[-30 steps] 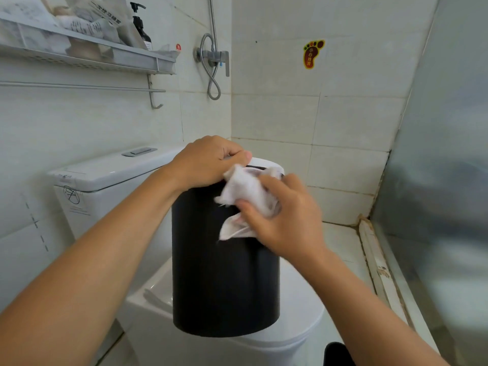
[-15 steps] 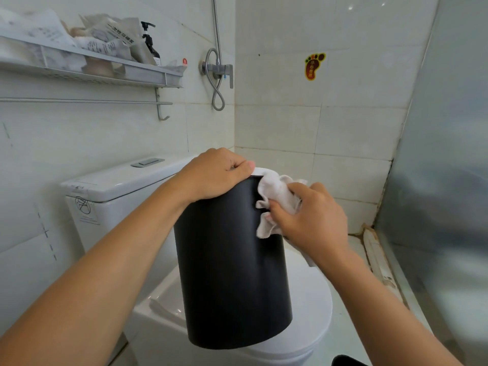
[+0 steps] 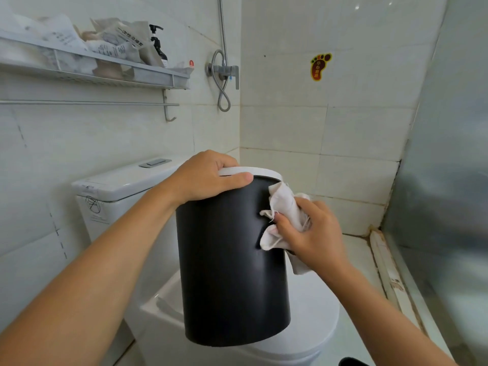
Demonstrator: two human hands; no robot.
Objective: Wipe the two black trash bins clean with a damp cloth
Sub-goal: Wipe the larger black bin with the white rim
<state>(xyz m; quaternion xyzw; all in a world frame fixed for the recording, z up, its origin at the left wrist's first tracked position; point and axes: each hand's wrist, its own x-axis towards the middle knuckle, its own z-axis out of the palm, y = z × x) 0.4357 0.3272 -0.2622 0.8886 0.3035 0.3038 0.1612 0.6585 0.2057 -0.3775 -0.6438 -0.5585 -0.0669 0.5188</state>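
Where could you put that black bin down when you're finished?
The flat white toilet tank lid beside the silver flush button is bare. The closed white toilet seat lid under the round black trash bin also shows free surface toward the tiled floor. The white wall shelf is packed with packets.

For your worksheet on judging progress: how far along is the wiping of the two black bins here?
Done: nothing can be confirmed as finished; no cleaned area stands out on the bin. In hand: the left hand grips its white rim while the right hand presses the cloth against the upper right side. Left: the rest of this bin, and the second bin, which is not clearly in view.
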